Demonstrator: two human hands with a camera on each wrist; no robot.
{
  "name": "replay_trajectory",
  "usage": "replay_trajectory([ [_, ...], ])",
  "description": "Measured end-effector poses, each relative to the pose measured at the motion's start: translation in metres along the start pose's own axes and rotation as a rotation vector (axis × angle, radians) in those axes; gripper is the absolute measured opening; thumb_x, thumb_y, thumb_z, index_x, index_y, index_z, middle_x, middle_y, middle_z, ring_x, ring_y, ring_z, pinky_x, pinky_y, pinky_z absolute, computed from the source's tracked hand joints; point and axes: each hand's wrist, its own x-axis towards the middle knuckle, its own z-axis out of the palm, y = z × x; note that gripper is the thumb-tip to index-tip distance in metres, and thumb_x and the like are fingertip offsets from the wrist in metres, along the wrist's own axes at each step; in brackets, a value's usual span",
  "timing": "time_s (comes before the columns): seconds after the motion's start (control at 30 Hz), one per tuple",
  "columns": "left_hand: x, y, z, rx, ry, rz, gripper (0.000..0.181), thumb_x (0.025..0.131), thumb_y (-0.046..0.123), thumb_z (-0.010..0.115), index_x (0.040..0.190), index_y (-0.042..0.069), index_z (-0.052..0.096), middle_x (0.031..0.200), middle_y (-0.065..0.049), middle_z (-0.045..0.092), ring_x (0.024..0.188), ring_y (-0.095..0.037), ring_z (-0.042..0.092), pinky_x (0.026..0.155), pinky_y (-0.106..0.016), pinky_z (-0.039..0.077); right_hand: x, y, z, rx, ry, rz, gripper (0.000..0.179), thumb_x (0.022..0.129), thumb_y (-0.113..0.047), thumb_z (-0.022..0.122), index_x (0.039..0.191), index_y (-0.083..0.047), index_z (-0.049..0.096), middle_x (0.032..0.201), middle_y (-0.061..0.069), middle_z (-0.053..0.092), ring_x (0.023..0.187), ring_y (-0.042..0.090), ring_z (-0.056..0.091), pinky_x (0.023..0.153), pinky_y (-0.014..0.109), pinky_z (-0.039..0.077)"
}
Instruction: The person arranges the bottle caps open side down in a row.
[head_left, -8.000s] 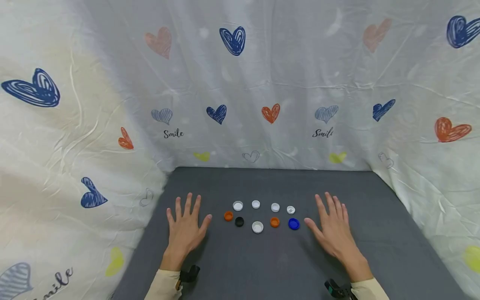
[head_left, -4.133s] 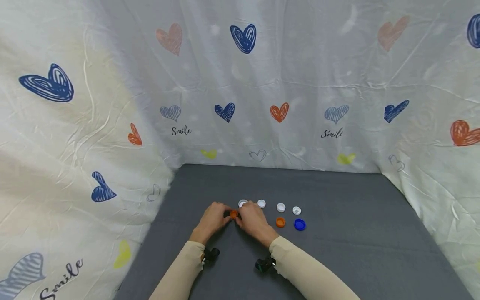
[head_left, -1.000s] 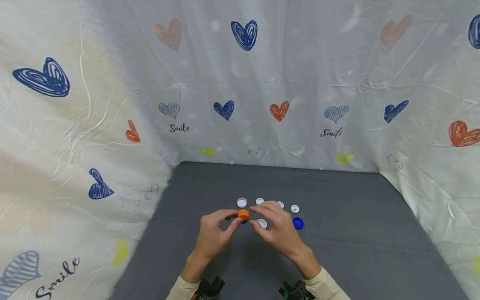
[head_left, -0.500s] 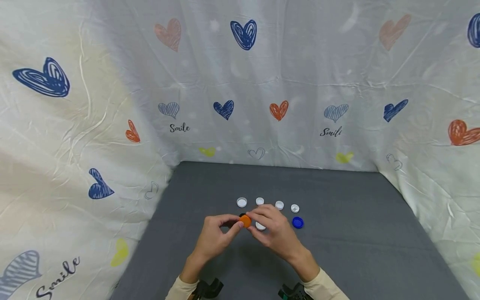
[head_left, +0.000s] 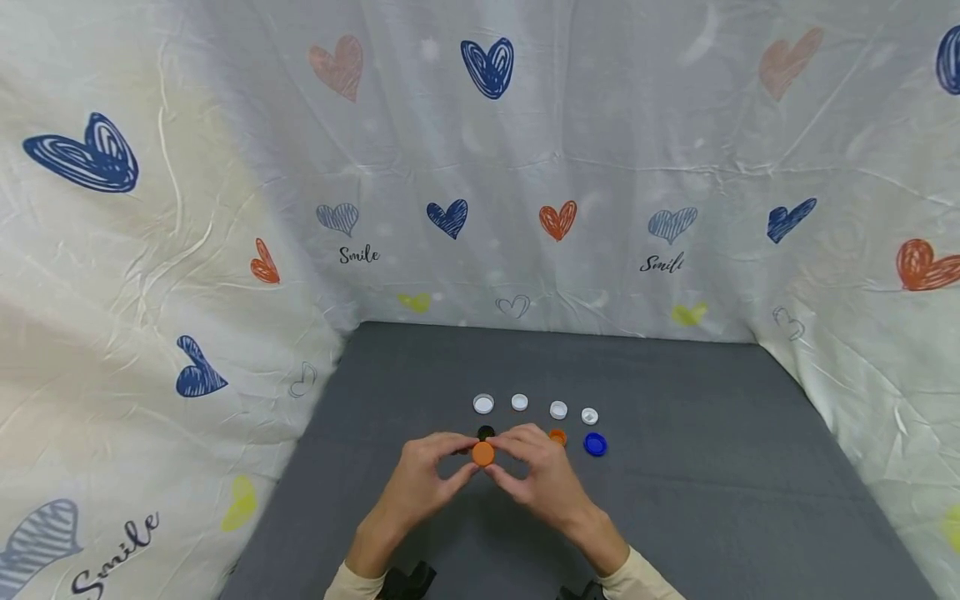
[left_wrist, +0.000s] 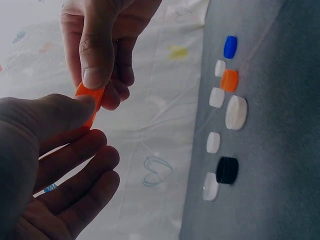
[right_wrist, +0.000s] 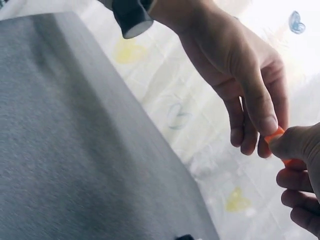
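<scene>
An orange bottle cap (head_left: 483,453) is held up above the table, its flat round top turned toward the head camera. My left hand (head_left: 423,483) pinches it from the left between thumb and fingertips. From the other side my right hand (head_left: 542,475) pinches the same cap. In the left wrist view the cap (left_wrist: 91,95) is gripped by both thumbs, partly covered. The right wrist view shows only an orange sliver of the cap (right_wrist: 274,134) between the fingers. A black cap (head_left: 486,432) lies just beyond the hands.
On the grey table (head_left: 675,517) lie white caps (head_left: 483,404) in a back row, a second orange cap (head_left: 557,436) partly behind the right hand, and a blue cap (head_left: 596,444). A larger white cap (left_wrist: 236,113) shows in the left wrist view. Heart-printed cloth (head_left: 600,125) surrounds the table.
The hands went from lying spread beside the caps to lifting the left orange cap. In the last second its top has turned toward the head camera, and the right fingers have closed on it.
</scene>
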Motion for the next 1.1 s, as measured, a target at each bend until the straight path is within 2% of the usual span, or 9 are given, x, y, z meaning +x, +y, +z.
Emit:
replay_trajectory([
  [0.2, -0.013, -0.006, -0.002, 0.045, -0.048, -0.038, 0.029, 0.078, 0.015, 0.087, 0.105, 0.012, 0.077, 0.1, 0.003, 0.076, 0.091, -0.011, 0.072, 0.077, -0.028, 0.058, -0.006, -0.001, 0.014, -0.037, -0.076, 0.025, 0.03, 0.082, -0.025, 0.084, 0.11, -0.018, 0.077, 0.101, -0.008, 0.072, 0.098, 0.009, 0.064, 0.083, 0.027, 0.054],
  [0.43, -0.026, -0.017, 0.001, 0.133, -0.172, -0.108, 0.025, 0.08, 0.019, 0.086, 0.103, 0.017, 0.078, 0.098, 0.007, 0.076, 0.087, -0.009, 0.07, 0.076, -0.029, 0.058, -0.015, 0.004, 0.029, -0.122, -0.195, 0.025, 0.025, 0.083, -0.029, 0.083, 0.105, -0.018, 0.078, 0.098, -0.009, 0.071, 0.094, 0.006, 0.064, 0.083, 0.027, 0.054],
  [0.6, -0.035, -0.023, 0.004, 0.189, -0.235, -0.146, 0.024, 0.079, 0.022, 0.086, 0.101, 0.018, 0.079, 0.097, 0.008, 0.076, 0.088, -0.007, 0.069, 0.078, -0.031, 0.058, -0.022, 0.007, 0.04, -0.154, -0.258, 0.014, 0.023, 0.084, -0.03, 0.081, 0.104, -0.019, 0.077, 0.098, -0.01, 0.072, 0.095, 0.007, 0.064, 0.083, 0.026, 0.054],
  [0.97, -0.051, -0.035, 0.013, 0.218, -0.34, -0.187, 0.022, 0.079, 0.023, 0.085, 0.1, 0.018, 0.08, 0.095, 0.007, 0.076, 0.089, -0.01, 0.071, 0.08, -0.033, 0.057, -0.037, 0.007, 0.056, -0.232, -0.368, 0.05, 0.023, 0.084, -0.035, 0.079, 0.102, -0.021, 0.078, 0.097, -0.011, 0.072, 0.096, 0.008, 0.062, 0.086, 0.03, 0.052],
  [1.1, -0.055, -0.038, 0.018, 0.239, -0.355, -0.188, 0.021, 0.079, 0.023, 0.085, 0.099, 0.017, 0.08, 0.095, 0.005, 0.076, 0.088, -0.012, 0.07, 0.079, -0.034, 0.057, -0.041, 0.008, 0.062, -0.257, -0.382, 0.06, 0.023, 0.084, -0.036, 0.079, 0.101, -0.022, 0.078, 0.096, -0.011, 0.071, 0.095, 0.008, 0.061, 0.086, 0.031, 0.051],
])
